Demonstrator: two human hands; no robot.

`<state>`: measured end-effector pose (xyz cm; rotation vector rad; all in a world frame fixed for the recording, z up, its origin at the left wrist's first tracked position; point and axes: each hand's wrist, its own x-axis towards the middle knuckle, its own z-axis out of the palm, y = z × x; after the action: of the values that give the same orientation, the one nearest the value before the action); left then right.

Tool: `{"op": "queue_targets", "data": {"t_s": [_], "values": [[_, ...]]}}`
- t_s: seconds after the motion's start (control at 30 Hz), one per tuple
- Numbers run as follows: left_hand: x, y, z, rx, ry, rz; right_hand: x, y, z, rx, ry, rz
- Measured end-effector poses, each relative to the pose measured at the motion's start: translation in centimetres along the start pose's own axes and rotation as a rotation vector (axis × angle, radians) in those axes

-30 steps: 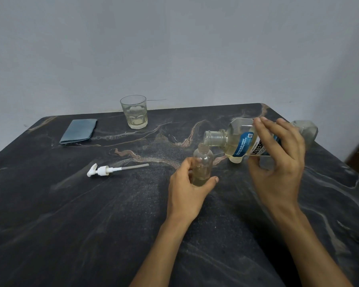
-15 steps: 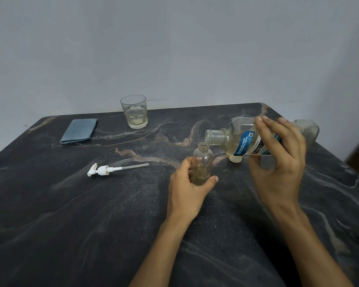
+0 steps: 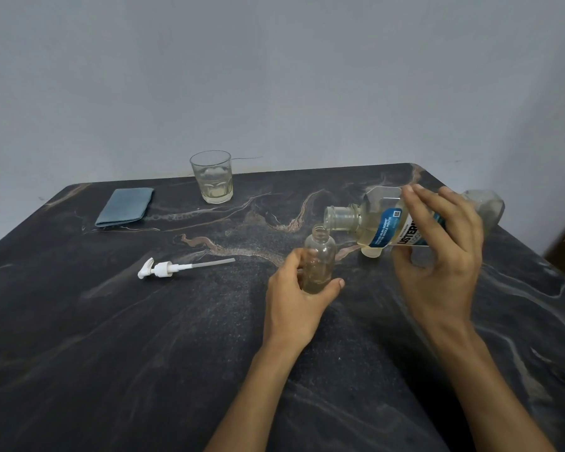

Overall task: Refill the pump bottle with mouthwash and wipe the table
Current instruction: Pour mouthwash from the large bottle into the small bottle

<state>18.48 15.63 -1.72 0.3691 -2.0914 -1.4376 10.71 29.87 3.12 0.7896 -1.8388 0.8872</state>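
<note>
In the head view, a dark marble-patterned table with pale and rust veins fills the lower two thirds of the frame under a plain grey wall.

Just right of centre, the left hand grips a small clear plastic pump bottle that stands upright on the table with its neck open. The fingers curl round the bottle's left side and the thumb presses its lower right side. A shallow layer of pale yellowish liquid shows at the bottom of the bottle.

To the right, the right hand holds a large clear mouthwash bottle with a blue and white label, tipped nearly onto its side with its base toward the right edge of the frame. The fingers spread over the top of the label and the thumb sits underneath. Its uncapped mouth lies just above and right of the small bottle's neck; whether the two touch cannot be told. Pale liquid pools in the low side of the big bottle.

Left of centre, a white pump head with a long dip tube lies flat on the table, well apart from the hands. In the upper left, a folded blue-grey cloth rests near the far edge. Beside it, toward the upper middle, a clear glass tumbler stands holding a little pale liquid.
</note>
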Motion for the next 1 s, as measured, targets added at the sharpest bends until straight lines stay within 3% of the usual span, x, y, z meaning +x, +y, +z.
{"op": "queue_targets", "data": {"t_s": [1.0], "values": [[0.02, -0.04, 0.06, -0.020, 0.016, -0.004, 0.07, 0.00, -0.02, -0.002, 0.008, -0.009]]}}
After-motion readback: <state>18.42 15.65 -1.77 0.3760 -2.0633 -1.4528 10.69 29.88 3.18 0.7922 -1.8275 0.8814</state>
